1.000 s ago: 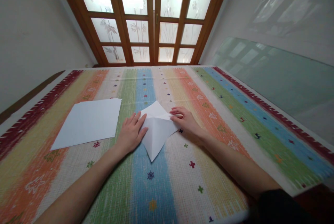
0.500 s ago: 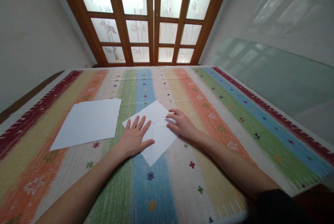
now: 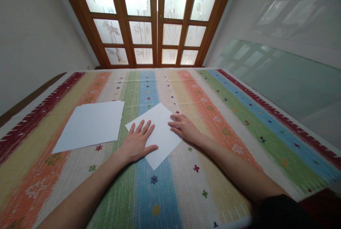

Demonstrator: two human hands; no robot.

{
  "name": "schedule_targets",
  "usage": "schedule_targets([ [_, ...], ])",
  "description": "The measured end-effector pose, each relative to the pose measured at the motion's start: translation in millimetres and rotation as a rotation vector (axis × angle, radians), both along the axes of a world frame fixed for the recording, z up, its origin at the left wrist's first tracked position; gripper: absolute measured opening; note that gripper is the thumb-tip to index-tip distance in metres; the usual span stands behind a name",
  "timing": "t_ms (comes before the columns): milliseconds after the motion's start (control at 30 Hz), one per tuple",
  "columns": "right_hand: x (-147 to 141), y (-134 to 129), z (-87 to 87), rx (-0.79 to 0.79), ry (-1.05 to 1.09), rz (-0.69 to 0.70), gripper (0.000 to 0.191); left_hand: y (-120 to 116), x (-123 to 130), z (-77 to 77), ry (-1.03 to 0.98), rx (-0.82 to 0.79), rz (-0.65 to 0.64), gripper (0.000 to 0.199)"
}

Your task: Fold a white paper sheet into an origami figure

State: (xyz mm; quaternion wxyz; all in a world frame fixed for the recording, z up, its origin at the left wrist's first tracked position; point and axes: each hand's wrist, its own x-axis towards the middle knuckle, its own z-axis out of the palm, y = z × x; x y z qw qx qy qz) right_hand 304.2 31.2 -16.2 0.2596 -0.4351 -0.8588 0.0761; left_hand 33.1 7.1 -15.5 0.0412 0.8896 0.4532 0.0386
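Note:
A small square sheet of white paper [image 3: 161,152] lies on the striped tablecloth, turned so that one corner points toward me. My left hand [image 3: 137,143] rests palm down across its left side, fingers spread and thumb stretched toward the middle. At the right side, my right hand [image 3: 184,127] touches the sheet with slightly bent fingers, small gaps between them. That hand covers the sheet's right corner, so I cannot tell whether it is flat or bent up.
Larger white sheets [image 3: 90,126] with one uneven edge lie to the left of my left hand. The striped tablecloth [image 3: 157,197] covers the table. Beyond it stand wooden doors [image 3: 157,40] with frosted panes, and a glass panel [image 3: 279,76] is along the right wall.
My right hand's fingers have shifted slightly left and down on the paper, and lie closer to it. My left hand stays nearly in place.

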Motion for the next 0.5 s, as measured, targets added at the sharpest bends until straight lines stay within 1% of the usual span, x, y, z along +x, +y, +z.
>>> schedule_targets([
  [67,2.4,0.7,-1.1,-0.026,0.047,-0.024,0.015,5.6,-6.3,0.5,0.022,-0.008,0.069,0.084],
  [133,3.0,0.7,0.1,-0.068,0.108,-0.082,0.017,10.8,-12.5,0.9,0.038,-0.014,0.132,0.090],
  [233,2.8,1.2,4.2,-0.167,0.232,-0.205,0.037,16.0,-19.7,-0.7,0.025,0.005,0.199,0.100],
  [300,4.0,2.7,6.3,-0.225,0.306,-0.255,0.048,17.4,-22.0,-3.4,0.010,0.024,0.217,0.103],
  [400,8.8,6.5,6.7,-0.316,0.403,-0.245,0.055,17.1,-22.6,-7.5,-0.018,0.057,0.226,0.101],
  [500,13.2,9.3,6.2,-0.427,0.496,-0.174,0.055,15.8,-22.1,-8.9,-0.083,0.090,0.240,0.096],
])
